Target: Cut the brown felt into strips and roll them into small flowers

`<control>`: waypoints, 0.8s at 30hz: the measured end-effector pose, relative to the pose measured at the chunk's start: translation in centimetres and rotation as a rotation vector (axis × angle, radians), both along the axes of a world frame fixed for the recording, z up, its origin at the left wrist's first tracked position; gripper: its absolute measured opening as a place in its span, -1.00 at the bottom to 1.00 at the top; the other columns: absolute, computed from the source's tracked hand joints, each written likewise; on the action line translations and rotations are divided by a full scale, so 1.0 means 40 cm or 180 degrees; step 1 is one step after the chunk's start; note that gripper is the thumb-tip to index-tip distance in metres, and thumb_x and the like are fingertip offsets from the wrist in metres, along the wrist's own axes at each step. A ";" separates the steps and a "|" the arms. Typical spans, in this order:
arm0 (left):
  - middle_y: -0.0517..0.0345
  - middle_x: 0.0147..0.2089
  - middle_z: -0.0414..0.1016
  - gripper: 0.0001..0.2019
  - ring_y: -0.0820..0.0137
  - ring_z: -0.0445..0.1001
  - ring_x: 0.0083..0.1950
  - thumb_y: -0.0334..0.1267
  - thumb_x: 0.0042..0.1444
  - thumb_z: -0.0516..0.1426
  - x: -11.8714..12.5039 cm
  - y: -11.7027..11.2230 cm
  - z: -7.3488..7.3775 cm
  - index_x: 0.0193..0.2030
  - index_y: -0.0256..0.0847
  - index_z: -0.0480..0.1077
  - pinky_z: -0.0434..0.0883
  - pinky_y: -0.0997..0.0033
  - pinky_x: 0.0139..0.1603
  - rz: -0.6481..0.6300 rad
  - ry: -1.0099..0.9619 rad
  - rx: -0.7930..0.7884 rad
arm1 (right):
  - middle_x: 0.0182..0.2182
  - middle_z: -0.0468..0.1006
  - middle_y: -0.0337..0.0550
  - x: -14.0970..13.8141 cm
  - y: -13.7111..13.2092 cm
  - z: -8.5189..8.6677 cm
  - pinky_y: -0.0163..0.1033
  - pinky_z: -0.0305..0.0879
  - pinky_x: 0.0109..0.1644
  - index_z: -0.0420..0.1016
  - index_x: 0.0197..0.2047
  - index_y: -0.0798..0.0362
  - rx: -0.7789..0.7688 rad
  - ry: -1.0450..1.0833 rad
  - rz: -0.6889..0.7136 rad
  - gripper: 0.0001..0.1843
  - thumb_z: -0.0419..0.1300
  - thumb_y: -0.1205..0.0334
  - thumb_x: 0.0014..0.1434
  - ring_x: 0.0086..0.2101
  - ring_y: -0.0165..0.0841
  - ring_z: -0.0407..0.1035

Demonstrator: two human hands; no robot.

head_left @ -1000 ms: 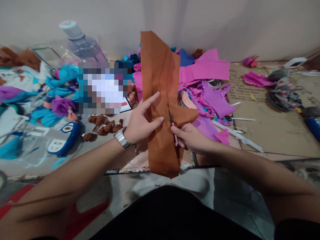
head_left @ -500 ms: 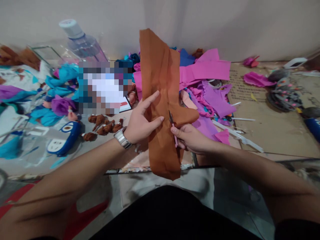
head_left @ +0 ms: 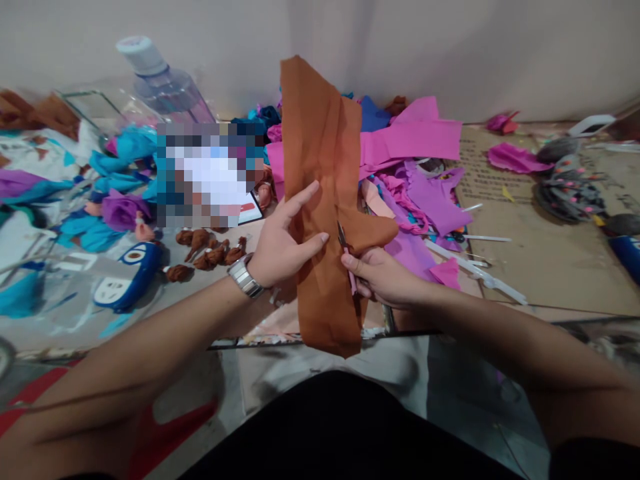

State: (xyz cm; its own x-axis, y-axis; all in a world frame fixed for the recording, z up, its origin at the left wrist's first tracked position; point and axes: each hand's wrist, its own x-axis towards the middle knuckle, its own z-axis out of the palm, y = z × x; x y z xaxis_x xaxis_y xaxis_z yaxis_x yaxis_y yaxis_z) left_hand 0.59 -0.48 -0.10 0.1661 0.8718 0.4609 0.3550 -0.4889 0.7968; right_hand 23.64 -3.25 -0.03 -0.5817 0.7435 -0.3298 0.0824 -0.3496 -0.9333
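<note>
Left of centre, the left hand [head_left: 283, 243], fingers spread, lies against a tall brown sheet [head_left: 323, 147] mid-frame, seemingly steadying it; right of centre, the right hand [head_left: 377, 273], fingers curled, grips scissors [head_left: 343, 240], blades at the sheet.

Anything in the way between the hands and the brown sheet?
Nothing visible blocks the left hand; it's directly on the brown sheet. On the right hand's side, only the scissors it holds come between, blades at the sheet.
</note>
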 end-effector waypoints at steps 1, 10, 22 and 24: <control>0.00 0.53 0.34 -0.22 0.01 0.29 0.56 0.03 0.18 0.38 -0.001 0.000 -0.001 0.50 -0.02 0.31 0.17 -0.14 0.65 -0.0005 -0.0004 -0.0001 | -0.68 0.39 -0.34 0.000 0.000 0.000 -0.36 -0.08 -0.62 0.36 -0.48 0.04 -0.0007 0.0014 0.0001 -0.36 0.28 -0.38 0.25 -0.71 -0.58 0.11; 0.01 0.54 0.33 -0.19 0.00 0.27 0.57 0.08 0.17 0.38 -0.004 0.003 -0.008 0.52 -0.01 0.30 0.17 -0.14 0.65 -0.0008 0.0011 0.0025 | -0.66 0.42 -0.33 -0.001 0.000 0.003 -0.38 -0.11 -0.64 0.39 -0.46 0.07 -0.0042 0.0070 0.0006 -0.35 0.30 -0.38 0.23 -0.71 -0.59 0.11; -0.01 0.51 0.36 -0.19 -0.02 0.28 0.56 0.09 0.14 0.41 0.002 -0.001 0.000 0.49 -0.01 0.32 0.16 -0.14 0.65 0.0005 -0.0059 -0.0014 | -0.66 0.44 -0.29 -0.001 0.000 0.000 -0.38 -0.10 -0.64 0.40 -0.49 0.07 -0.0087 0.0069 0.0007 -0.35 0.29 -0.37 0.25 -0.71 -0.58 0.12; 0.01 0.52 0.35 -0.20 -0.01 0.28 0.56 0.08 0.15 0.40 0.002 -0.002 -0.001 0.49 0.01 0.32 0.15 -0.13 0.65 0.0010 -0.0067 -0.0010 | -0.66 0.43 -0.30 -0.002 0.000 0.001 -0.38 -0.10 -0.63 0.39 -0.50 0.07 -0.0116 0.0065 -0.0017 -0.35 0.29 -0.36 0.25 -0.71 -0.58 0.13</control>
